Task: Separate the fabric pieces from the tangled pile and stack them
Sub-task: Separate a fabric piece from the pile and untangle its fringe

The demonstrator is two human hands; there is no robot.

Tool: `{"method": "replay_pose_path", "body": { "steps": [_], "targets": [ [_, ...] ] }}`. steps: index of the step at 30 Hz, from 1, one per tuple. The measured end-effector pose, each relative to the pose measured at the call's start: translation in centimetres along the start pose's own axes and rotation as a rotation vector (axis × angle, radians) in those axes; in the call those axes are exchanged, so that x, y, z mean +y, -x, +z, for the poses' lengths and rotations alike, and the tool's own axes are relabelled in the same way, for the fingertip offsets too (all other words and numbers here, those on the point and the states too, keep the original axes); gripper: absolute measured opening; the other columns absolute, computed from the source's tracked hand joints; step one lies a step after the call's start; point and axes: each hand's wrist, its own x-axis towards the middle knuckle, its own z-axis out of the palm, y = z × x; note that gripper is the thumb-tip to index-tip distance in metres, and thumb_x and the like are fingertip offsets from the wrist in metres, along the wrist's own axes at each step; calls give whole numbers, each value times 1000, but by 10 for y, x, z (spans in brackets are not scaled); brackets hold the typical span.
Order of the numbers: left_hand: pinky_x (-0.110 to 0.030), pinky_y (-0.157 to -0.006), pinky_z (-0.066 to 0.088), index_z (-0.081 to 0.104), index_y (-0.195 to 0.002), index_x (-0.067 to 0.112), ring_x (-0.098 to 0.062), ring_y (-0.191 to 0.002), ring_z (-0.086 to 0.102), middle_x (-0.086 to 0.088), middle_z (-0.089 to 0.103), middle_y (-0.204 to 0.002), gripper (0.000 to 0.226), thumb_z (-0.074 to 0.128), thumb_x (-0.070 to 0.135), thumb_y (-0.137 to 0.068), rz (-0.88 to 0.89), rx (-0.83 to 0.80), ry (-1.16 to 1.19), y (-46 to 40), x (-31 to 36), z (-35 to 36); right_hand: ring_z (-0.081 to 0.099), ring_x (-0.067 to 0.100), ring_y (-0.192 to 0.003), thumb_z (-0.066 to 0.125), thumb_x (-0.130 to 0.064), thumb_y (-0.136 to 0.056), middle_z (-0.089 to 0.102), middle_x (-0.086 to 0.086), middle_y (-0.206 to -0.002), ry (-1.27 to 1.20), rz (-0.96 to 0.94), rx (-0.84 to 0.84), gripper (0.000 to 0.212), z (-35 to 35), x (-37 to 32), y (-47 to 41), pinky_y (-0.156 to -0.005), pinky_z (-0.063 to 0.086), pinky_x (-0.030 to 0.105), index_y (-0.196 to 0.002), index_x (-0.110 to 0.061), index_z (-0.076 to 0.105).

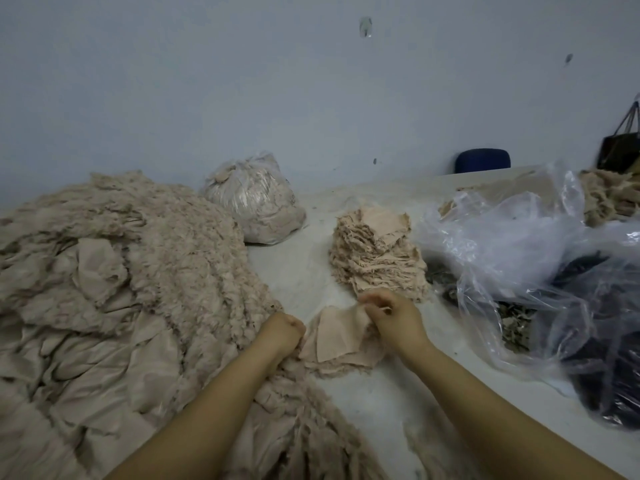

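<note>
A large tangled pile of beige fabric (114, 289) with frayed edges covers the left of the table. A tall stack of sorted beige pieces (375, 251) stands at the centre. A small low stack of pieces (341, 344) lies in front of me. My left hand (282, 332) is curled at the small stack's left edge, gripping fabric there. My right hand (391, 315) pinches the top piece at its upper right corner.
A tied clear bag full of beige scraps (256, 199) sits at the back. Loose clear plastic bags (512, 244) with dark contents (602, 341) crowd the right. More beige fabric (609, 199), a blue chair back (483, 160) and a dark bag (620, 147) lie far right.
</note>
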Motion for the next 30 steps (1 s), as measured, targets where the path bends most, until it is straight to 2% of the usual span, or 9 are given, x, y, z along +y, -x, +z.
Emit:
{"method": "replay_pose_path", "body": {
  "steps": [4, 7, 10, 12, 14, 19, 22, 26, 30],
  "targets": [
    [-34, -61, 59, 53, -72, -1, -20, -51, 53, -14, 54, -69, 23, 54, 8, -94, -145, -67, 226, 14, 11, 0, 61, -4, -58, 52, 3, -92, 70, -12, -78, -264, 1, -74, 41, 20, -33, -7, -56, 49, 14, -70, -24, 73],
    [-35, -69, 58, 56, -74, -1, -20, -49, 55, -13, 55, -68, 27, 55, 16, -95, -129, -75, 143, 21, 12, -2, 59, 1, -50, 53, 1, -93, 67, -11, -67, -356, 142, 3, 30, 16, -26, -3, -52, 51, 16, -82, -16, 75],
    [-19, -54, 49, 57, -66, 5, -14, -45, 52, -6, 54, -52, 34, 55, 21, -96, 46, -124, -74, 30, 10, -12, 66, 10, -66, 54, -3, -93, 72, 2, -88, -26, 239, 20, 22, 3, 2, 11, -64, 56, 24, -98, -8, 74],
    [-20, -60, 46, 63, -77, 11, -15, -60, 58, -7, 62, -70, 23, 56, 22, -95, 240, -215, -231, 39, 8, -19, 65, 25, -92, 58, -10, -90, 67, 12, -108, 283, 164, -29, 17, -5, 9, 21, -85, 54, 38, -99, -10, 73],
    [-24, -75, 51, 70, -96, 17, -12, -81, 66, 2, 68, -93, 16, 66, 30, -88, 361, -315, -228, 52, 4, -31, 63, 22, -91, 64, -23, -88, 65, 10, -104, 288, 48, -28, 9, -8, 3, 36, -85, 51, 34, -89, -19, 72],
    [-10, -86, 43, 71, -99, 36, 7, -100, 58, 25, 64, -104, 34, 79, 48, -68, 500, -668, -419, 92, -16, -53, 55, -1, -77, 68, -62, -70, 61, -15, -85, 246, -133, -558, 28, 13, -17, 118, -66, 40, 8, -86, -39, 62],
    [-17, -74, 43, 65, -80, 16, -2, -77, 56, 5, 61, -82, 13, 65, 26, -88, 495, -501, -441, 106, -36, -43, 50, 11, -80, 64, -27, -89, 58, -3, -87, 419, -254, -502, 15, 22, -7, 134, -70, 39, 21, -94, -13, 60],
    [-14, -51, 31, 42, -73, 15, 2, -49, 36, 4, 39, -64, 26, 44, 18, -99, 385, -227, -30, 120, -37, -35, 45, 1, -60, 53, -10, -95, 51, -12, -62, 62, 6, -290, 27, 17, -25, 134, -59, 35, 20, -69, -15, 51],
    [-21, -51, 33, 41, -73, 16, -10, -59, 40, -3, 43, -67, 27, 40, 13, -100, 249, -104, 347, 126, -26, -18, 43, 14, -58, 48, -8, -98, 46, 2, -59, -394, 277, -249, 31, 22, -46, 132, -53, 35, 22, -67, -12, 47]
  ]
}}
